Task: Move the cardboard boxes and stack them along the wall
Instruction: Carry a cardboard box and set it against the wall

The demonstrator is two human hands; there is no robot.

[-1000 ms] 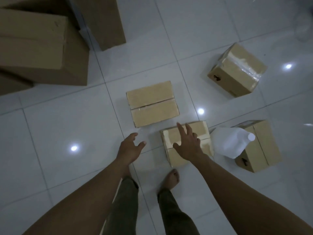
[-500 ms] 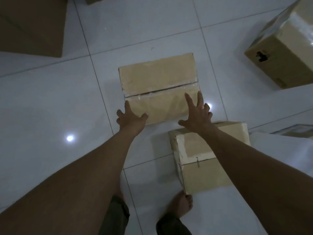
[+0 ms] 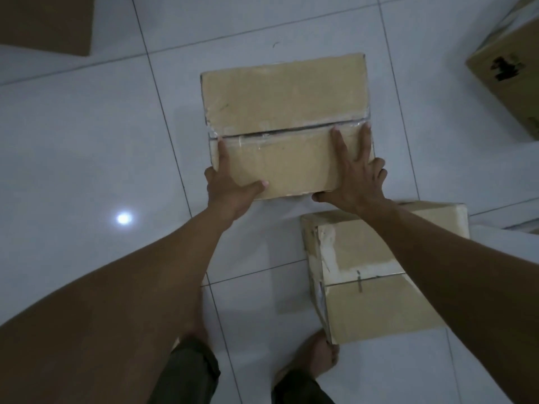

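Two bare hands clasp the near corners of a cardboard box point(image 3: 285, 112) above a white tiled floor point(image 3: 87, 126), seen from the head camera looking steeply down in dim light. The left grip point(image 3: 230, 188) pinches the box's near-left corner: the thumb lies across the top face by the near edge, one finger runs straight up the left edge to the taped seam, and the rest fold down over the side. The right grip point(image 3: 358, 182) holds the near-right corner, two fingers stretched flat on the top as far as the seam, the outer fingers curled over the right edge and the thumb tucked under the near edge. The box sits in the middle of the view, its top flaps meeting at a dark slit that runs from side to side. Whether its base rests on the tiles or is clear of them cannot be told.

A second box point(image 3: 364, 310), its near-left corner torn and pale, stands on the floor just beside the held one, under the right forearm. A bare foot point(image 3: 315, 360) touches its near corner. A third box point(image 3: 510, 83) shows at the right edge, well apart. A corner of a larger carton point(image 3: 46, 21) fills the top left. A lamp's reflection point(image 3: 124, 218) glints on the tiles left of the arms.
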